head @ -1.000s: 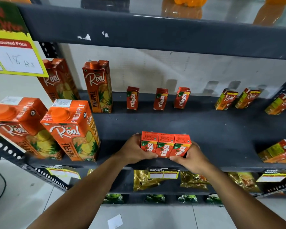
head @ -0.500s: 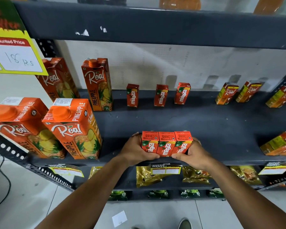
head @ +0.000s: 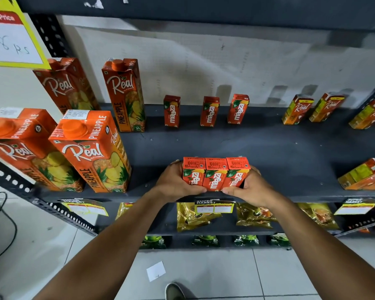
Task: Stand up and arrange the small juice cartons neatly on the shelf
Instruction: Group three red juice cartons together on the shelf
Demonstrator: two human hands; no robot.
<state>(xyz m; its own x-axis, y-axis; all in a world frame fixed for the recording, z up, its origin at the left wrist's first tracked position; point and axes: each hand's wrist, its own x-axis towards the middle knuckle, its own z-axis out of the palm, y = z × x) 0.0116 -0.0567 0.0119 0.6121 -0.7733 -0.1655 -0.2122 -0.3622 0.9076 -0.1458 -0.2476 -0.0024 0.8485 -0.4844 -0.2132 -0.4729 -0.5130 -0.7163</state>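
Observation:
Three small red Maaza cartons [head: 215, 173] stand side by side, touching, near the front edge of the dark shelf [head: 268, 152]. My left hand [head: 173, 182] presses the row's left end and my right hand [head: 250, 187] presses its right end, so both grip the row between them. Three more small Maaza cartons [head: 210, 111] stand apart from each other at the back of the shelf. Small Real cartons [head: 298, 109] stand at the back right, and one [head: 364, 176] lies on its side at the front right.
Tall Real pineapple cartons [head: 91, 152] stand on the left of the shelf, two in front and two behind. A yellow price sign [head: 11, 40] hangs top left. Lower shelves hold snack packets [head: 193, 215]. A paper scrap [head: 156, 270] lies on the tiled floor.
The view has drifted down and closer. Both hands stay pressed on the ends of the front row of three cartons, which has hardly moved on the shelf.

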